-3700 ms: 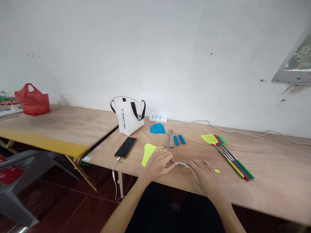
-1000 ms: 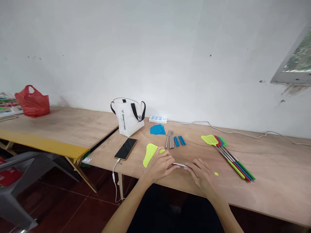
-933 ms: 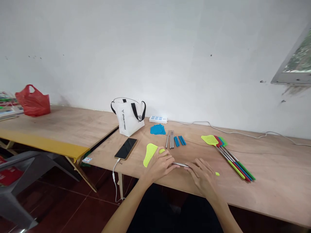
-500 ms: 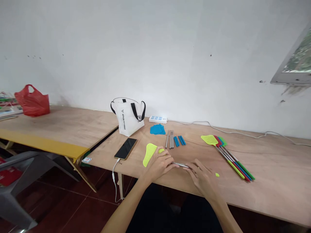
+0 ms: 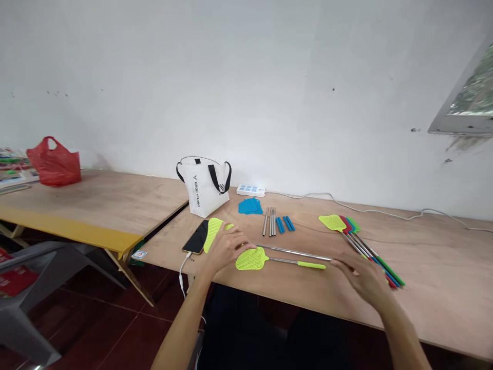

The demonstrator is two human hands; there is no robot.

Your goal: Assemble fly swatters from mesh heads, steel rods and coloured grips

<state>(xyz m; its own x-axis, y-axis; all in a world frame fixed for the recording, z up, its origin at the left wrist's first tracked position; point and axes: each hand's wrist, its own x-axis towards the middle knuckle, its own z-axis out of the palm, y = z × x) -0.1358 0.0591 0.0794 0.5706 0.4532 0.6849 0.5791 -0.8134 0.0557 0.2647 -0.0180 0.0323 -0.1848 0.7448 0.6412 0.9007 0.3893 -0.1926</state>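
Note:
My left hand [image 5: 227,246] is closed on a yellow-green fly swatter head [image 5: 212,234], held just over the phone [image 5: 197,237]. A thin metal rod [image 5: 292,252] runs from that head to the right, drawn out long. My right hand [image 5: 360,277] is closed on the rod's far end. In front of the rod a whole yellow-green fly swatter [image 5: 251,259] lies flat on the plywood table [image 5: 435,288], its handle pointing right.
Behind lie blue swatter heads [image 5: 250,205], short metal rods [image 5: 269,221], blue grips [image 5: 285,222], a white tote bag [image 5: 204,187] and a power strip [image 5: 250,189]. Several finished swatters [image 5: 362,241] lie at right. A red bag [image 5: 54,167] sits on the left table.
My hands have moved apart: the left with the swatter head towards the phone, the right to the right, drawing the rod out long. A whole swatter now shows between them.

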